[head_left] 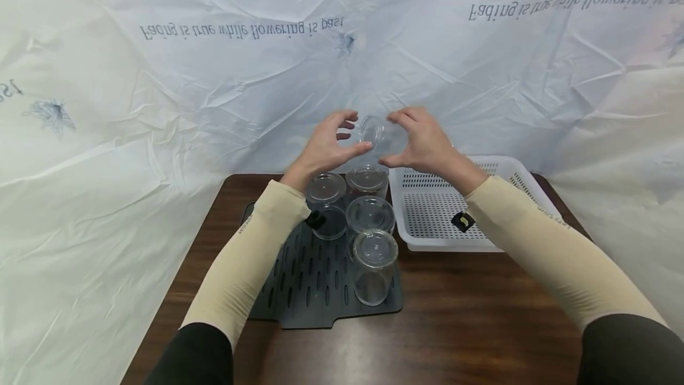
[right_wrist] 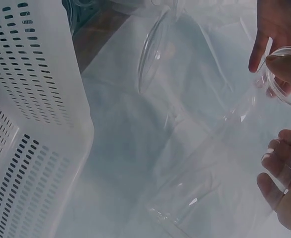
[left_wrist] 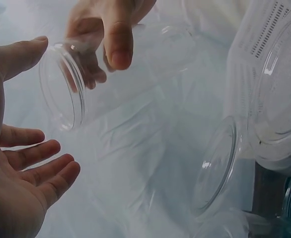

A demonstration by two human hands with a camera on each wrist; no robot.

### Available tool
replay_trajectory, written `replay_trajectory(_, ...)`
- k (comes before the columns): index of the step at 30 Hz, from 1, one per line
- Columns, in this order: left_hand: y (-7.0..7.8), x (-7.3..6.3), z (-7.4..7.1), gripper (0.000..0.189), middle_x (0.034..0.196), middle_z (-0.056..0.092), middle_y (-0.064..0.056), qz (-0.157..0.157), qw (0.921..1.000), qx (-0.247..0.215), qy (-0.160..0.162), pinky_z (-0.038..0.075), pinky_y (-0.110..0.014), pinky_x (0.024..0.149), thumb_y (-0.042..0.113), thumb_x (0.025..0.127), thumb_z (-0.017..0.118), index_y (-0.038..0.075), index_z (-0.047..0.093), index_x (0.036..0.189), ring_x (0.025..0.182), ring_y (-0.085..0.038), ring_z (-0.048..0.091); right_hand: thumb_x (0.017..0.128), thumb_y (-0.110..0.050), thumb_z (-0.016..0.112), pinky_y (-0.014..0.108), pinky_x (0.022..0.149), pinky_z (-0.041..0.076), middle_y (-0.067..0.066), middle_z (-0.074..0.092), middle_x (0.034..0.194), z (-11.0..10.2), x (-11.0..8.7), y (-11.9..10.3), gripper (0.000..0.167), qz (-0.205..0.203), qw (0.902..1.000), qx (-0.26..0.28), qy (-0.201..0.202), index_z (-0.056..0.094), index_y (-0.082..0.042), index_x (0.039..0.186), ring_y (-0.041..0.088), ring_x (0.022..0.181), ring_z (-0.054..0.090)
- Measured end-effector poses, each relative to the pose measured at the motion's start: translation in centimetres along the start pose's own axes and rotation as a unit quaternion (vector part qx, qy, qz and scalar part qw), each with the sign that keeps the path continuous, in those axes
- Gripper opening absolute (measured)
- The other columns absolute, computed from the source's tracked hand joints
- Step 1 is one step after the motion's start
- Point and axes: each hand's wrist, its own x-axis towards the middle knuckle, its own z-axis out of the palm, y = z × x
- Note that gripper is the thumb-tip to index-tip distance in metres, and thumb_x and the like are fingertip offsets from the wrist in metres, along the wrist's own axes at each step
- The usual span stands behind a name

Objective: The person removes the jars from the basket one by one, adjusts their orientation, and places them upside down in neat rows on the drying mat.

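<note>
A clear jar (left_wrist: 135, 64) is held up on its side above the back of the table, its round mouth towards my left hand. My right hand (head_left: 422, 138) grips the jar round its body near the rim, thumb on one side and curled fingers on the other. The left hand (head_left: 332, 142) is spread beside the mouth. In the left wrist view its thumb tip is right at the rim, while the other fingers stay apart from the glass. Below the hands, several clear jars (head_left: 372, 278) stand on a dark slotted drying mat (head_left: 304, 308).
A white perforated plastic basket (head_left: 427, 243) sits on the back right of the brown wooden table (head_left: 454, 325), close beside the jars. Printed white sheeting (head_left: 256, 88) hangs behind the table and at its sides.
</note>
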Motion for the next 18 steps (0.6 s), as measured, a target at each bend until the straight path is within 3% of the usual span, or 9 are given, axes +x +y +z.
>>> replay_trajectory(6,0.05,0.03,0.41,0.077,0.137,0.051,-0.018,0.001,0.9998,-0.016,-0.009,0.048,-0.029,0.101,0.034,0.085,0.075,0.001,0.041,0.145,0.123,-0.028,0.054,0.060,-0.040,0.091,0.050,0.105,0.040,0.019,0.057,0.127,0.58,-0.01,-0.33,0.086,-0.019,0.9997,-0.011,0.001,0.057,-0.002,0.129,0.038,0.121,0.050)
replay_trajectory(18,-0.01,0.18,0.80,0.057,0.118,0.063,-0.012,0.036,0.9993,-0.007,0.004,0.051,-0.024,0.095,0.029,0.087,0.074,0.000,0.056,0.132,0.108,-0.022,0.063,0.059,-0.040,0.091,0.052,0.101,0.043,0.020,0.057,0.126,1.09,-0.16,-0.27,0.087,-0.033,0.9991,-0.027,0.008,0.056,-0.002,0.130,0.039,0.118,0.051)
